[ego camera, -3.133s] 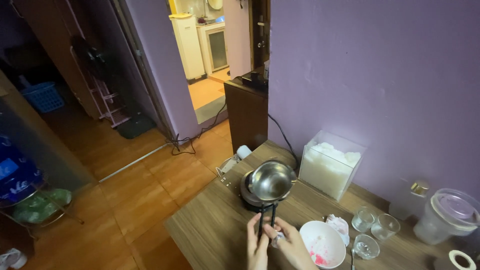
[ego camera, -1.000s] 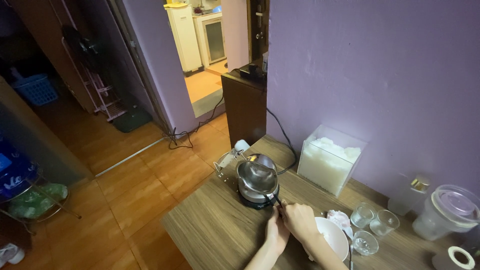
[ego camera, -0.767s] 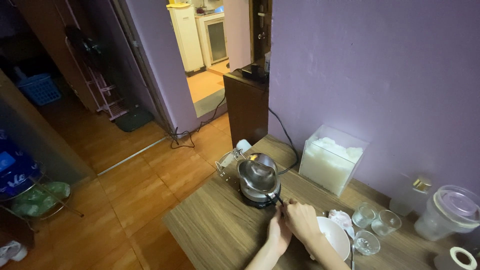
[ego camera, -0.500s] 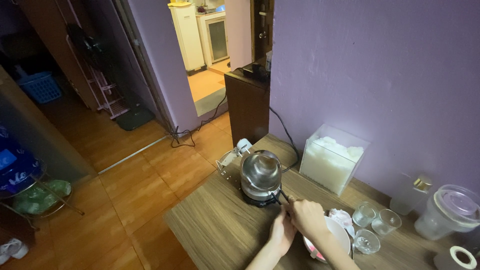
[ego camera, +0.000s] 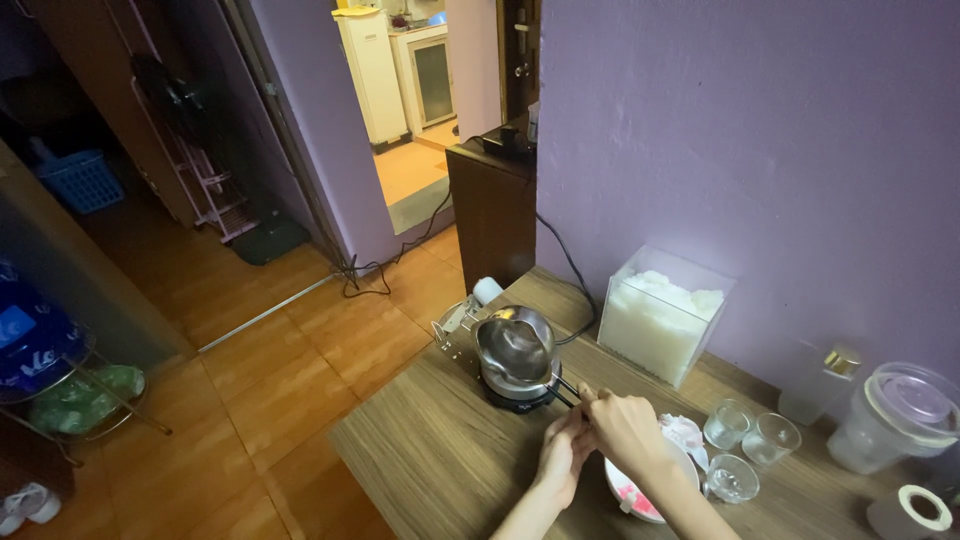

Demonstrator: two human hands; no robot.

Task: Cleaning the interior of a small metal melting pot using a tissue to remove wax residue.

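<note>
A small steel pot (ego camera: 515,348) sits on a black electric hot plate (ego camera: 512,398) at the far left of the wooden table (ego camera: 440,470). Its thin black handle (ego camera: 564,387) points toward me. My right hand (ego camera: 625,430) closes its fingers on the end of that handle. Just below the handle, my left hand (ego camera: 558,455) presses against the right one, and its grip is hidden. A white bowl with pink residue (ego camera: 628,495) lies partly under my right wrist.
A clear box of white flakes (ego camera: 660,318) stands by the purple wall. Three small glasses (ego camera: 727,424) cluster on the right, with a lidded plastic jug (ego camera: 895,415), a gold-capped bottle (ego camera: 828,380) and a tape roll (ego camera: 912,508). A black cable (ego camera: 565,265) runs behind the hot plate.
Three seconds ago both hands held the pot tilted above the hot plate. It now rests level on the plate, and my hands have stayed at the handle end, drifting slightly right.
</note>
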